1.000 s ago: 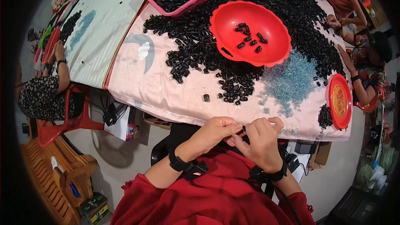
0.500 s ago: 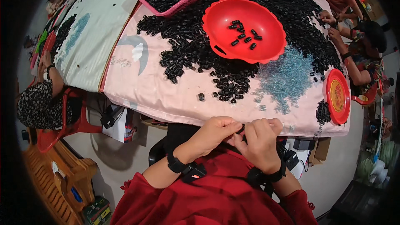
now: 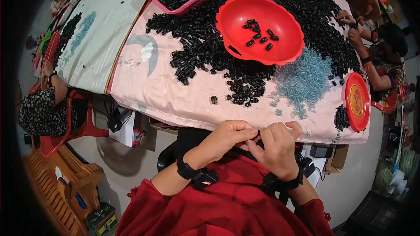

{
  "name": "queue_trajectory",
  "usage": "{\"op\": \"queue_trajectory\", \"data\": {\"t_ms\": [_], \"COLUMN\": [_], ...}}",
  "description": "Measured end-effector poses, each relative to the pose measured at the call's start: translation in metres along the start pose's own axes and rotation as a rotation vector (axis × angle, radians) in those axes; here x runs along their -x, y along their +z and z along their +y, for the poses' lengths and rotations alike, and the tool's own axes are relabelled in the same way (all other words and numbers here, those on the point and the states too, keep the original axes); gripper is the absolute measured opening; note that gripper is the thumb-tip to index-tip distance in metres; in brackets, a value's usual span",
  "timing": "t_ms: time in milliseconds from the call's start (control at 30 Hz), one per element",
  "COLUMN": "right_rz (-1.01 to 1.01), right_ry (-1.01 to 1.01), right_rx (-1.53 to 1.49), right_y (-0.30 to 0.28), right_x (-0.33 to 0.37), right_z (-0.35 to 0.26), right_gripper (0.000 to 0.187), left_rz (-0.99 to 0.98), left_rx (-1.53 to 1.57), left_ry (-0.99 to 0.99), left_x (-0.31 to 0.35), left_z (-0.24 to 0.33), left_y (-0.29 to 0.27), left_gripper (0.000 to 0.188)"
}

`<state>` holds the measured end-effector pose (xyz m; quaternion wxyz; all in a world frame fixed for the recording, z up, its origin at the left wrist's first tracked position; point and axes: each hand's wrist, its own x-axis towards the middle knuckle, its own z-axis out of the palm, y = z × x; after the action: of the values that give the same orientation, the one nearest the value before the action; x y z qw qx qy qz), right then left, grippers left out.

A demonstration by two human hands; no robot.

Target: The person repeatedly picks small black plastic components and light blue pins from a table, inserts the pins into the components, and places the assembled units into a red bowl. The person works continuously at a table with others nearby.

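1. Left hand [image 3: 223,142]: thumb and forefinger pinched together on what appears to be a small dark piece [image 3: 259,134], mostly hidden by the fingers.
2. Right hand [image 3: 278,150]: fingers curled, tips meeting the left's; whether it grips the piece too, cannot tell. The paired hold presumably steadies so small a part.
3. Position: both hands meet just off the near edge of the table [image 3: 175,102], above the lap — likely a comfortable working height.
4. Red dish [image 3: 280,17]: rests partly over the loose black pieces [image 3: 197,57], ahead of the hands. A few black pieces [image 3: 263,40] lie inside, apparently kept separate from the heap.
5. Clear bluish parts [image 3: 306,83]: spread right of centre, near the right hand — seemingly for easy reach.
6. Pink basket [image 3: 199,2]: filled with black pieces, set farther back, probably as bulk stock.
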<state>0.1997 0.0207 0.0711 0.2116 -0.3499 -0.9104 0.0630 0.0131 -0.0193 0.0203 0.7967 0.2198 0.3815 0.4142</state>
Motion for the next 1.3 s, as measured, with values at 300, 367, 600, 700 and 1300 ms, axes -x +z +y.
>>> {"op": "queue_trajectory", "data": {"t_ms": [300, 367, 600, 700, 1300], "right_rz": [0.022, 0.012, 0.022, -0.101, 0.111], "right_ry": [-0.057, -0.088, -0.08, 0.044, 0.416], "right_rx": [-0.074, -0.066, -0.043, -0.191, 0.237], "right_y": [0.006, 0.005, 0.008, -0.008, 0.023], "right_x": [0.007, 0.009, 0.015, 0.006, 0.041], "right_z": [0.002, 0.001, -0.003, 0.007, 0.092], "right_gripper": [0.03, 0.032, 0.025, 0.024, 0.013], "left_rz": [-0.101, -0.156, -0.178, 0.003, -0.067], "left_rx": [0.048, 0.032, 0.148, 0.078, 0.213], "left_ry": [-0.086, -0.079, -0.096, -0.07, 0.094], "left_x": [0.003, 0.002, 0.002, 0.004, 0.004], "left_z": [-0.007, -0.008, -0.013, -0.01, -0.007], "left_y": [-0.008, -0.012, -0.011, 0.001, -0.006], "left_gripper": [0.033, 0.033, 0.029, 0.029, 0.054]}}
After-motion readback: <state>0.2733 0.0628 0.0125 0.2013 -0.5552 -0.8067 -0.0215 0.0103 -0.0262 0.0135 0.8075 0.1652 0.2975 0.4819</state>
